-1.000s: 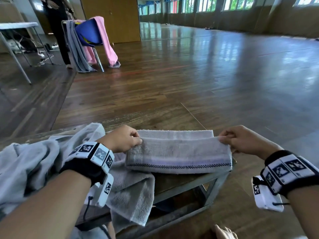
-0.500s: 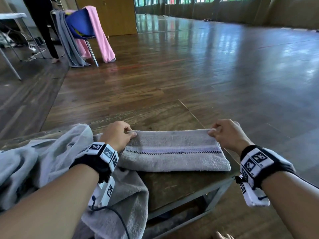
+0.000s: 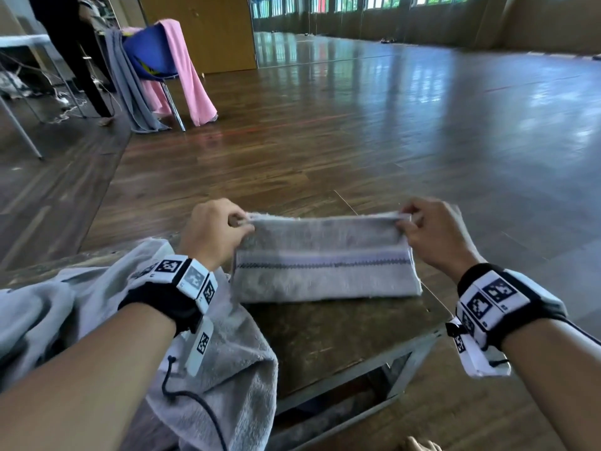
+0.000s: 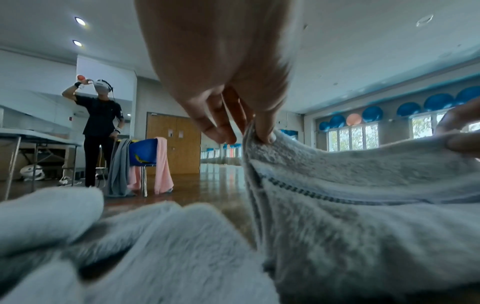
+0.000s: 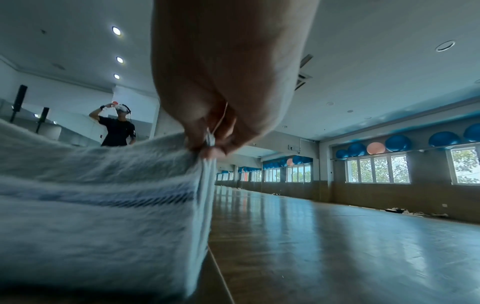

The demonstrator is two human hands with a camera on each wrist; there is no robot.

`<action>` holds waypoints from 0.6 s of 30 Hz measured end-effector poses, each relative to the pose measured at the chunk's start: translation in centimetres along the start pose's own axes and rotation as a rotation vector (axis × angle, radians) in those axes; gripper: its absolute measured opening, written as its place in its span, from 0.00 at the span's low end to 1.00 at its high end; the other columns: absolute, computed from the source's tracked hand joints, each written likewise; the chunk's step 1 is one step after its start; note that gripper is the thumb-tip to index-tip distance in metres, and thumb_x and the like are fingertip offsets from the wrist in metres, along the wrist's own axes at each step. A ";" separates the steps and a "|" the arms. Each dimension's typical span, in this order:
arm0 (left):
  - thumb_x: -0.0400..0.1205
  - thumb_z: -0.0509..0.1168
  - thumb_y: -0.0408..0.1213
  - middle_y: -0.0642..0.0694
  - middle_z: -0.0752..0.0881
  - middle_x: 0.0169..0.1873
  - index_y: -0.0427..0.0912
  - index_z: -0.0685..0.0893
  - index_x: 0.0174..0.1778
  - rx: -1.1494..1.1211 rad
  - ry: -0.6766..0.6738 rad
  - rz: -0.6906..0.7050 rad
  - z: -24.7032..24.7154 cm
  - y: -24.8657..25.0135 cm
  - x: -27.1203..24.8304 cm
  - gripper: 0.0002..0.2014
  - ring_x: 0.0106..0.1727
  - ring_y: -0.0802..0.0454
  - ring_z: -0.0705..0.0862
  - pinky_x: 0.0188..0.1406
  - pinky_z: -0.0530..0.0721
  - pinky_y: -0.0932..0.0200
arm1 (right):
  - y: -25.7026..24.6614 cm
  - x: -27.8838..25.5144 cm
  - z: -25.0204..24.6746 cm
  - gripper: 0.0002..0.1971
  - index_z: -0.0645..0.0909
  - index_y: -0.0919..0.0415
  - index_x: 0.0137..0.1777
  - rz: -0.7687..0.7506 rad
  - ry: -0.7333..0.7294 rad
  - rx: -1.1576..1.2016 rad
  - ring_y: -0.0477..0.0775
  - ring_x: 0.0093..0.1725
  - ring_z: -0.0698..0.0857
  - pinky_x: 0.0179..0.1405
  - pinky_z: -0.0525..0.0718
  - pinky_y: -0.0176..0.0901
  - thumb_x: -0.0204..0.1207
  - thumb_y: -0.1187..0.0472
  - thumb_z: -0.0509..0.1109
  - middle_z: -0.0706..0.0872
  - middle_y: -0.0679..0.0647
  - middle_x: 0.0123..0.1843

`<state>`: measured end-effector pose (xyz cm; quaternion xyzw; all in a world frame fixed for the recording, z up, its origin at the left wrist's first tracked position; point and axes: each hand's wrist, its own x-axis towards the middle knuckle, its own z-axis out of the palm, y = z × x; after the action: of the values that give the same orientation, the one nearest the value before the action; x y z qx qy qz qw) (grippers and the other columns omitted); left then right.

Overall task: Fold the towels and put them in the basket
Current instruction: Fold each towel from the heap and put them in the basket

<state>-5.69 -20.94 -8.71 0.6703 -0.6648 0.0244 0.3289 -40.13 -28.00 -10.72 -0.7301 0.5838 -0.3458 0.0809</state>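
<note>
A folded grey towel (image 3: 325,265) with a pale band and a dark zigzag line lies across a low wooden table (image 3: 341,336). My left hand (image 3: 214,232) pinches its far left corner, and my right hand (image 3: 432,229) pinches the far right corner. Both lift the far edge a little above the table while the near edge hangs down to it. In the left wrist view my thumb and fingers (image 4: 265,133) clamp the towel (image 4: 350,185) edge. The right wrist view shows my fingertips (image 5: 210,144) pinching the layered corner of the towel (image 5: 103,195). No basket is in view.
More grey towels (image 3: 81,304) lie heaped on the table's left side and hang over its front edge. A blue chair (image 3: 149,56) draped with pink and grey cloths stands far left, beside a standing person (image 3: 74,53) and a folding table (image 3: 19,40). Wooden floor (image 3: 422,125) spreads ahead and right.
The towel went from a narrower roll to lying flat, and now both hands have raised its far edge off the table, still pinching the two far corners.
</note>
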 end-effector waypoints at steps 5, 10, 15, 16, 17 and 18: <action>0.75 0.75 0.31 0.52 0.86 0.46 0.45 0.85 0.54 -0.099 0.286 0.144 -3.0 1.4 -0.5 0.13 0.45 0.54 0.83 0.46 0.83 0.57 | -1.7 -1.5 -3.2 0.09 0.87 0.55 0.49 -0.206 0.384 0.316 0.31 0.44 0.87 0.41 0.79 0.15 0.75 0.70 0.75 0.86 0.44 0.48; 0.73 0.77 0.27 0.47 0.84 0.45 0.43 0.89 0.46 -0.024 -0.087 0.173 -2.9 -0.4 -3.6 0.10 0.49 0.45 0.83 0.51 0.83 0.48 | 1.0 -5.5 -3.6 0.13 0.88 0.48 0.46 -0.106 -0.054 0.159 0.46 0.45 0.89 0.42 0.86 0.34 0.74 0.71 0.74 0.91 0.47 0.45; 0.75 0.76 0.39 0.47 0.86 0.48 0.49 0.85 0.50 0.052 -0.560 -0.167 -1.6 -2.1 -6.0 0.10 0.50 0.48 0.86 0.56 0.85 0.48 | 3.6 -7.9 -2.4 0.12 0.86 0.47 0.41 0.035 -0.368 0.037 0.46 0.42 0.88 0.39 0.80 0.34 0.76 0.68 0.72 0.90 0.45 0.41; 0.77 0.75 0.42 0.48 0.87 0.46 0.49 0.84 0.48 0.053 -0.539 -0.199 -1.4 -2.2 -5.9 0.08 0.49 0.49 0.86 0.55 0.86 0.48 | 3.7 -7.9 -2.2 0.11 0.86 0.48 0.40 0.043 -0.361 0.033 0.46 0.42 0.88 0.38 0.77 0.31 0.77 0.66 0.73 0.90 0.44 0.40; 0.78 0.74 0.45 0.48 0.88 0.44 0.48 0.84 0.46 0.055 -0.513 -0.231 -1.1 -2.1 -5.7 0.07 0.46 0.50 0.86 0.53 0.86 0.49 | 3.8 -7.8 -1.9 0.09 0.86 0.49 0.40 0.046 -0.356 0.020 0.47 0.42 0.88 0.38 0.76 0.32 0.77 0.64 0.74 0.90 0.44 0.39; 0.78 0.73 0.47 0.48 0.89 0.41 0.47 0.85 0.44 0.068 -0.492 -0.266 -0.9 -2.1 -5.5 0.08 0.44 0.50 0.87 0.49 0.87 0.50 | 3.9 -7.7 -1.5 0.07 0.86 0.50 0.39 0.050 -0.352 0.004 0.49 0.42 0.88 0.39 0.76 0.35 0.78 0.62 0.74 0.90 0.44 0.38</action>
<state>-4.11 -15.94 -11.45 0.7480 -0.6298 -0.1601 0.1350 -44.73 -21.76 -14.73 -0.7646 0.5778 -0.2116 0.1919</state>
